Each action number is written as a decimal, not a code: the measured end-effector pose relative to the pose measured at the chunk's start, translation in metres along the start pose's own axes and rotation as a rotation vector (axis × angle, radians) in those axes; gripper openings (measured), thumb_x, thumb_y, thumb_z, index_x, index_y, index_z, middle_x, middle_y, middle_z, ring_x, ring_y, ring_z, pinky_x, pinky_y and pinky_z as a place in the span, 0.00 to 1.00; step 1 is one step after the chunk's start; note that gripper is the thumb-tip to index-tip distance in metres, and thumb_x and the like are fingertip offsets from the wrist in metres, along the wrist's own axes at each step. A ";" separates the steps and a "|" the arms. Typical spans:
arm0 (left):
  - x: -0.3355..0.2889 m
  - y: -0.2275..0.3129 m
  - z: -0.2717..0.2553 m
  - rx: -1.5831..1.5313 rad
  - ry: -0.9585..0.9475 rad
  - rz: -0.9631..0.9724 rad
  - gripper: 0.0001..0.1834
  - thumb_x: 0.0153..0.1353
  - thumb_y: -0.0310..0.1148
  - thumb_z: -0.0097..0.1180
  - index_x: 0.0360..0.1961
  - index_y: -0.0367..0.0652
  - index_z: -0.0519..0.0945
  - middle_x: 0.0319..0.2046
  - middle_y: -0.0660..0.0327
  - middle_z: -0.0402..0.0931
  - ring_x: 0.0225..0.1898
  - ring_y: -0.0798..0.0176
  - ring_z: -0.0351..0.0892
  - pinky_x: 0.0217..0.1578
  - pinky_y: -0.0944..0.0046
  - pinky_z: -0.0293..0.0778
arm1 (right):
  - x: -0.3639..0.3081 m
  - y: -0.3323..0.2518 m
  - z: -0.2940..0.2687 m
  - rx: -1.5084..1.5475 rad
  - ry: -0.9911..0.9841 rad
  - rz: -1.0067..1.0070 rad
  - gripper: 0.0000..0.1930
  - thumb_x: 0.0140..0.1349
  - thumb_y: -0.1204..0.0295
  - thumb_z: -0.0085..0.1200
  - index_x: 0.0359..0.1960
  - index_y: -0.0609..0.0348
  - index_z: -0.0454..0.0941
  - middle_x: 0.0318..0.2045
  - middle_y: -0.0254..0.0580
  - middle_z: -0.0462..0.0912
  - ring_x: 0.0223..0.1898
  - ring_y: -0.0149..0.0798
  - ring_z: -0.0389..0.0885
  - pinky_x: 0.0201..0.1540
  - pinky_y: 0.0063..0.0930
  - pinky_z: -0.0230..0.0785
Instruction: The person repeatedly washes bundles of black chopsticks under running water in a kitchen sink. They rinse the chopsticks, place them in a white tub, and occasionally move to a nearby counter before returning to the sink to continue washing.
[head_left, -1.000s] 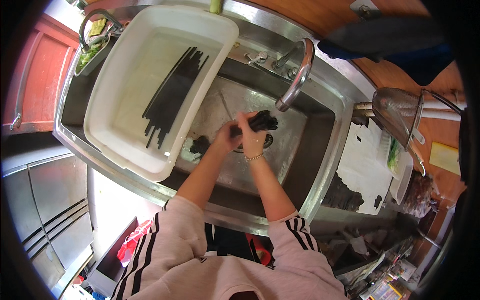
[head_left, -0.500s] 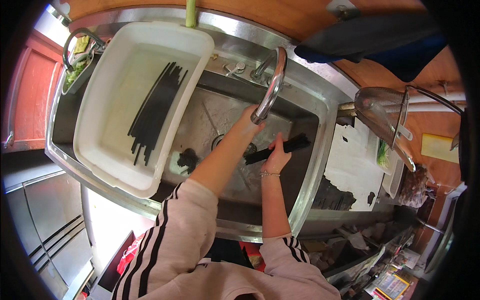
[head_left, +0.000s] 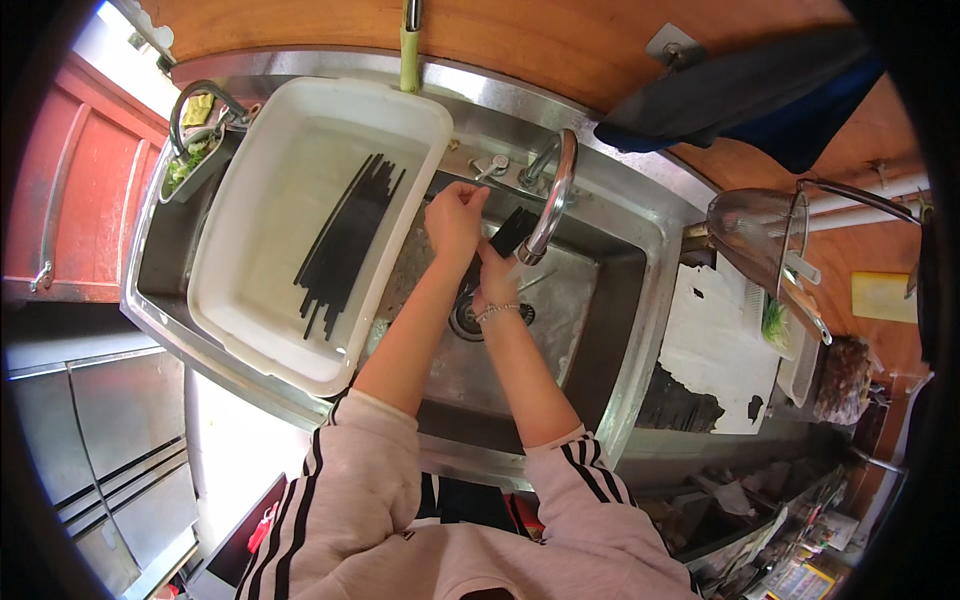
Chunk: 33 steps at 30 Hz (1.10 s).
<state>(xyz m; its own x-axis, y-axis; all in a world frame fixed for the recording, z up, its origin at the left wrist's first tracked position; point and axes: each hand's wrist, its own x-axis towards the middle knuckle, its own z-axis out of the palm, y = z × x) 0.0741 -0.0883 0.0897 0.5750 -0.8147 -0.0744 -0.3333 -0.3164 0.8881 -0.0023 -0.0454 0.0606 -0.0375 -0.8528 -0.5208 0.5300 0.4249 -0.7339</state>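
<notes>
My right hand point(head_left: 492, 278) is closed round a bundle of thin black chopsticks point(head_left: 513, 230), low over the steel sink point(head_left: 585, 290). Their upper ends stick out beside the spout of the curved tap point(head_left: 552, 200). Just left of them, my left hand point(head_left: 455, 222) has its fingers curled together, below the tap lever point(head_left: 490, 166) and apart from it. Whether something small is in these fingers I cannot make out. More black chopsticks point(head_left: 350, 245) lie side by side in shallow, cloudy water in the white plastic tub point(head_left: 212, 250). My right wrist partly covers the drain point(head_left: 465, 318).
The tub rests across the sink's left part. A second tap point(head_left: 185, 100) and a container of greens point(head_left: 190, 165) stand beyond it. Dark cloths point(head_left: 750, 95) hang at the back right, near a wire strainer point(head_left: 755, 235). A white peeling board point(head_left: 715, 340) lies right of the sink.
My left hand has moved from under the spout to the left. My right hand has carried the chopsticks left and away from me, toward it. The whole view has shifted slightly.
</notes>
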 end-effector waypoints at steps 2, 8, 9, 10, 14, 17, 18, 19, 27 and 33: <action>0.005 0.004 0.008 -0.003 0.047 -0.085 0.12 0.55 0.40 0.58 0.32 0.42 0.82 0.25 0.57 0.80 0.30 0.54 0.81 0.33 0.58 0.73 | -0.006 -0.008 -0.008 -0.060 0.019 0.003 0.04 0.56 0.78 0.54 0.29 0.67 0.74 0.26 0.41 0.78 0.28 0.33 0.75 0.32 0.25 0.66; 0.028 -0.007 0.034 -0.214 0.160 -0.172 0.11 0.58 0.38 0.56 0.33 0.42 0.82 0.22 0.60 0.79 0.26 0.57 0.79 0.32 0.60 0.73 | -0.014 -0.018 -0.026 -0.167 -0.151 -0.001 0.04 0.54 0.77 0.55 0.29 0.66 0.75 0.25 0.39 0.79 0.28 0.32 0.76 0.33 0.25 0.67; 0.037 -0.005 0.038 -0.279 0.144 -0.190 0.11 0.58 0.38 0.55 0.33 0.42 0.82 0.22 0.60 0.79 0.25 0.58 0.79 0.32 0.60 0.73 | -0.014 -0.019 -0.026 -0.191 -0.200 -0.025 0.03 0.54 0.77 0.55 0.28 0.64 0.76 0.25 0.38 0.79 0.28 0.32 0.76 0.33 0.25 0.66; 0.046 -0.004 0.041 -0.163 0.168 -0.130 0.11 0.59 0.37 0.54 0.35 0.43 0.82 0.21 0.60 0.78 0.23 0.62 0.79 0.31 0.61 0.72 | -0.013 -0.019 -0.027 -0.229 -0.214 -0.038 0.04 0.54 0.77 0.56 0.28 0.65 0.76 0.26 0.39 0.80 0.30 0.32 0.78 0.35 0.25 0.68; 0.061 -0.019 0.047 -0.174 0.161 -0.003 0.12 0.59 0.39 0.53 0.30 0.42 0.82 0.20 0.59 0.78 0.23 0.59 0.78 0.30 0.60 0.71 | -0.018 -0.030 -0.030 -0.251 -0.195 -0.112 0.06 0.57 0.76 0.55 0.34 0.65 0.76 0.29 0.41 0.81 0.31 0.32 0.78 0.36 0.25 0.69; 0.028 -0.062 0.040 -0.057 0.111 0.144 0.14 0.58 0.40 0.53 0.25 0.42 0.81 0.19 0.58 0.78 0.22 0.58 0.77 0.28 0.60 0.70 | -0.033 -0.050 -0.034 -0.135 -0.097 -0.173 0.06 0.58 0.77 0.54 0.36 0.65 0.74 0.30 0.41 0.80 0.31 0.33 0.78 0.36 0.26 0.69; 0.006 -0.079 0.037 -0.091 -0.011 0.010 0.15 0.54 0.41 0.55 0.21 0.41 0.80 0.17 0.58 0.77 0.21 0.61 0.76 0.25 0.61 0.69 | -0.040 -0.060 -0.036 -0.084 -0.130 -0.250 0.05 0.59 0.78 0.54 0.35 0.64 0.73 0.31 0.41 0.79 0.32 0.34 0.77 0.38 0.27 0.69; -0.019 -0.094 0.033 -0.115 -0.238 -0.214 0.13 0.53 0.40 0.56 0.22 0.40 0.80 0.17 0.59 0.76 0.21 0.61 0.76 0.22 0.62 0.68 | -0.048 -0.070 -0.037 -0.071 -0.151 -0.285 0.04 0.60 0.78 0.53 0.35 0.64 0.73 0.31 0.41 0.79 0.32 0.34 0.77 0.38 0.28 0.69; -0.145 -0.069 0.009 -1.280 -0.947 -1.064 0.16 0.66 0.25 0.40 0.53 0.32 0.68 0.43 0.50 0.75 0.45 0.52 0.77 0.47 0.58 0.78 | -0.140 -0.128 -0.052 0.035 -0.099 -0.463 0.02 0.61 0.79 0.52 0.33 0.62 0.71 0.30 0.42 0.78 0.35 0.36 0.76 0.42 0.30 0.68; -0.142 -0.087 -0.040 -1.294 -1.191 -0.790 0.16 0.63 0.29 0.49 0.53 0.43 0.73 0.47 0.58 0.75 0.48 0.58 0.75 0.50 0.54 0.71 | -0.206 -0.127 -0.095 0.351 0.112 -0.594 0.02 0.61 0.77 0.52 0.33 0.59 0.72 0.28 0.39 0.77 0.33 0.33 0.74 0.40 0.29 0.66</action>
<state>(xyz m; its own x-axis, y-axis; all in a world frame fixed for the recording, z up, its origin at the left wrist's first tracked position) 0.0519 0.0744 0.0412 -0.6198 -0.7276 -0.2942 0.7018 -0.6816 0.2071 -0.1427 0.1053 0.2193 -0.4830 -0.8658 -0.1311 0.6345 -0.2429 -0.7337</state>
